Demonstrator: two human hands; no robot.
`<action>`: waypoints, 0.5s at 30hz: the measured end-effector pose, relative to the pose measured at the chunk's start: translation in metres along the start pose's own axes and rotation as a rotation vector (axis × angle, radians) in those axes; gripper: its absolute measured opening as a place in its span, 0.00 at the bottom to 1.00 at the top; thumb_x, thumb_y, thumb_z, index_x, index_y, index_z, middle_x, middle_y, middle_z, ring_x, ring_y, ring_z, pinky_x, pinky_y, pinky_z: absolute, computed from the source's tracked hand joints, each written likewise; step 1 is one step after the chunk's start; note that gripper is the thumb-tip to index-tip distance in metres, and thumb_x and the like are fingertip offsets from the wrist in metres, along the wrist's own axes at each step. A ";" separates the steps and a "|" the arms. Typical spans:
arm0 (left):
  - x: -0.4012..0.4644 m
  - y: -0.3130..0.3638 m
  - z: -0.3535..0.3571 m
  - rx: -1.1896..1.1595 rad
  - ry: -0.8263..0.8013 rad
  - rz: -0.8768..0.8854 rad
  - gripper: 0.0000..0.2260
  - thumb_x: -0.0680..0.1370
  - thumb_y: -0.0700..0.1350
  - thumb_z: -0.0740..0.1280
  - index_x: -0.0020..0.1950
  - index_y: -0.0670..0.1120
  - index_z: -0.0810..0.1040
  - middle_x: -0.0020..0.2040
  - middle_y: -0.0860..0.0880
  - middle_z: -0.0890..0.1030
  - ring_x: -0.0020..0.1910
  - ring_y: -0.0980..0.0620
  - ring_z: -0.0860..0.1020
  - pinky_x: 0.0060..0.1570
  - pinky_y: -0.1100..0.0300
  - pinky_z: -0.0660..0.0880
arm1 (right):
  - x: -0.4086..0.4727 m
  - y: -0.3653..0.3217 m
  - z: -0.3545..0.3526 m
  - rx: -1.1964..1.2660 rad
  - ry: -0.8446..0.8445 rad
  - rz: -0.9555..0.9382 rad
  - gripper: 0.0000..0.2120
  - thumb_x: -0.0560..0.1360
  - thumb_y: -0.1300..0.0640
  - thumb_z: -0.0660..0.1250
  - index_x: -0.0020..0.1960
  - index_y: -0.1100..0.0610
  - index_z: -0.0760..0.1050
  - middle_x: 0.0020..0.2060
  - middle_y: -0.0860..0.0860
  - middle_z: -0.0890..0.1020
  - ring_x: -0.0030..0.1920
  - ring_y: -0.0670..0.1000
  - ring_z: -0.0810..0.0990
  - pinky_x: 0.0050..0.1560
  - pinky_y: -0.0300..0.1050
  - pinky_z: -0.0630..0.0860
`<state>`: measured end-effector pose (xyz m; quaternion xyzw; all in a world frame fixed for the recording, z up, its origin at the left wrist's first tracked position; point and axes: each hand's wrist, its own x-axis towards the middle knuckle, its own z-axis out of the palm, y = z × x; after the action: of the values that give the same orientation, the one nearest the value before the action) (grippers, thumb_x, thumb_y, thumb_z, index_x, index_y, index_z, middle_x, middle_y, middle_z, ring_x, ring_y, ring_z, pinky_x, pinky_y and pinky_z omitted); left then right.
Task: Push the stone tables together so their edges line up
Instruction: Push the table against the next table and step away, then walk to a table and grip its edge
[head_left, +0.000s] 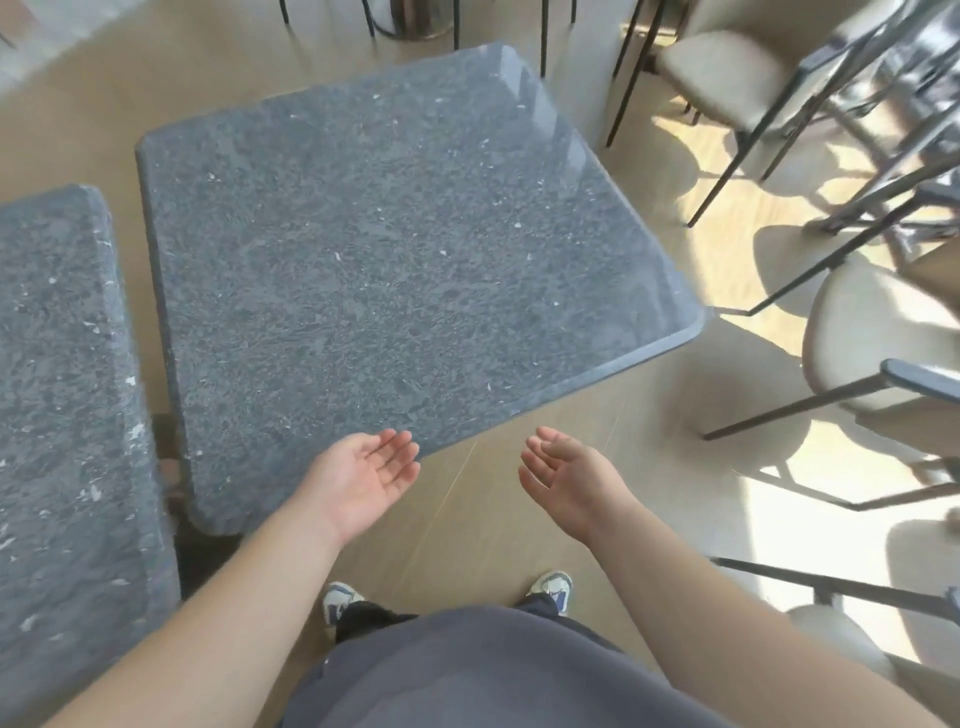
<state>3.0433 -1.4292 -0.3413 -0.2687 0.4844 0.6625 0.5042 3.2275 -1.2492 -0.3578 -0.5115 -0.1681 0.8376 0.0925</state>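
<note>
Both palms up and empty, the left hand and right hand reach for the desk, a gap from its neighbour at 9 o'clock.

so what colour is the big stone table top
The square stone table top is dark blue-grey, speckled with white flecks; head view.

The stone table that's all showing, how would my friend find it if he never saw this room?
Start at the wooden floor just ahead of the person's open hands. The big grey speckled stone table fills the middle, its near edge by the left hand. Unlike the other stone table, cut off at the left, all four corners show.
</note>
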 end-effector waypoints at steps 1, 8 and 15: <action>0.001 -0.012 0.022 0.009 -0.021 -0.005 0.09 0.83 0.37 0.57 0.52 0.41 0.76 0.50 0.42 0.83 0.52 0.44 0.81 0.55 0.47 0.77 | -0.006 -0.021 -0.014 0.008 0.006 -0.013 0.11 0.81 0.66 0.59 0.59 0.59 0.75 0.52 0.55 0.80 0.49 0.52 0.80 0.51 0.48 0.77; 0.005 -0.055 0.160 0.114 -0.184 -0.003 0.09 0.82 0.38 0.57 0.52 0.41 0.77 0.47 0.42 0.85 0.46 0.44 0.84 0.52 0.47 0.78 | -0.042 -0.148 -0.080 0.108 0.001 -0.128 0.12 0.79 0.67 0.61 0.60 0.59 0.75 0.43 0.53 0.80 0.42 0.51 0.79 0.57 0.49 0.77; 0.023 -0.042 0.266 0.274 -0.280 0.195 0.10 0.83 0.36 0.56 0.52 0.42 0.77 0.48 0.43 0.85 0.45 0.45 0.85 0.51 0.48 0.79 | -0.032 -0.247 -0.093 0.057 -0.111 -0.236 0.14 0.76 0.68 0.64 0.60 0.58 0.74 0.41 0.51 0.80 0.39 0.49 0.79 0.53 0.47 0.76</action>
<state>3.1095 -1.1763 -0.2741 -0.0552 0.5189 0.6670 0.5318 3.3206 -1.0133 -0.2778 -0.4383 -0.2080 0.8523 0.1955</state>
